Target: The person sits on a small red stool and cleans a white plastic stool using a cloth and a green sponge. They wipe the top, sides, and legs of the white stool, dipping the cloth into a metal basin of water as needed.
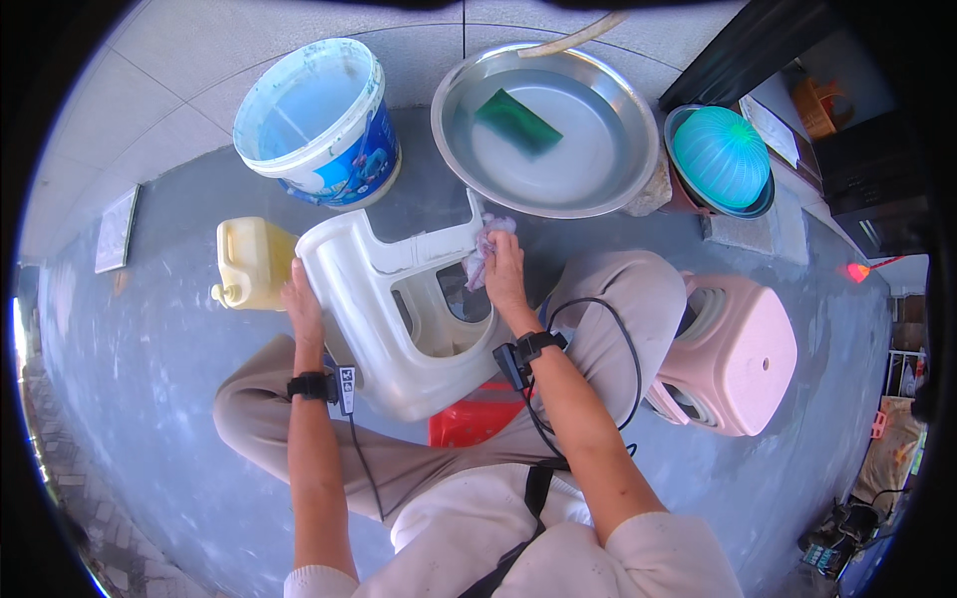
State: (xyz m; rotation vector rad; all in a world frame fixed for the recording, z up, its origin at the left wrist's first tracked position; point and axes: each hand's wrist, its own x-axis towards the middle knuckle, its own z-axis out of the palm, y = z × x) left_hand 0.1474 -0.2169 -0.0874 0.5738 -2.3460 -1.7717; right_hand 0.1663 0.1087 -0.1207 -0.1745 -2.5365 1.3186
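A white plastic stool (359, 276) lies tilted on its side between my knees. My left hand (303, 306) grips its left edge. My right hand (505, 273) is closed around a crumpled, pale purple cloth (486, 247), which touches the stool's right leg. Beyond the stool stands a metal basin (546, 200) of cloudy water, with a green scouring pad (518, 123) in it. A white and blue plastic bucket (348, 168) stands to the basin's left. Close to my left hand is a yellowish plastic jug (254, 261).
A pink plastic stool (748, 359) lies on its side by my right knee. Part of a red plastic seat (475, 418) shows beneath me. A turquoise colander (721, 157) rests in a bowl at the right, near a stone block (755, 232). A hose (572, 37) reaches over the basin's rim.
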